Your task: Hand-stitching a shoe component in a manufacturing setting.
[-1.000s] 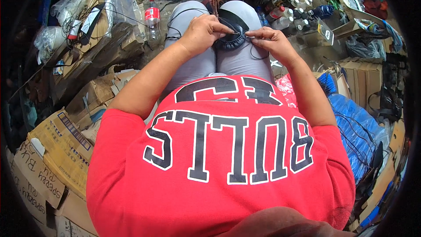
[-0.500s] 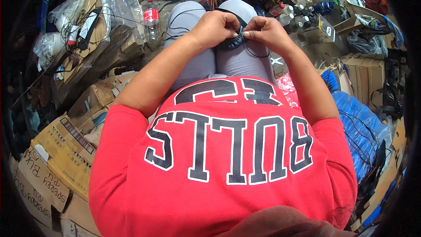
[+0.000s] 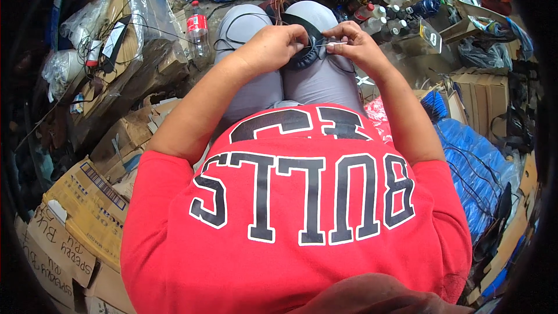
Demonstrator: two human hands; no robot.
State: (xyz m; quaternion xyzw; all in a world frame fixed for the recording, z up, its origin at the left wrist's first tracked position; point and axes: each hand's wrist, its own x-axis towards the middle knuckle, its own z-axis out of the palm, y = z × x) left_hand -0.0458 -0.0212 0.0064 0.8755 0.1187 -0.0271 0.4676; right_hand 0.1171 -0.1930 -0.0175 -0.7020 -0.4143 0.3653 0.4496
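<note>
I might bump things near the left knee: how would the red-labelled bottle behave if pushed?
The red-labelled bottle would probably dent, as its clear walls look like thin plastic. Tall and narrow, it could tip if nudged high, and its round body might then roll.

Bright, diffuse light falls on the shirt (image 3: 296, 197) and hands (image 3: 272, 47), its direction hard to tell; shadows are soft. Glare streaks the plastic (image 3: 152, 14) left of the hands; the black piece (image 3: 304, 60) between them loses detail. Far outside them, edges bend toward darkness. Well below them, a close shape (image 3: 372, 295) is blurred.
</note>
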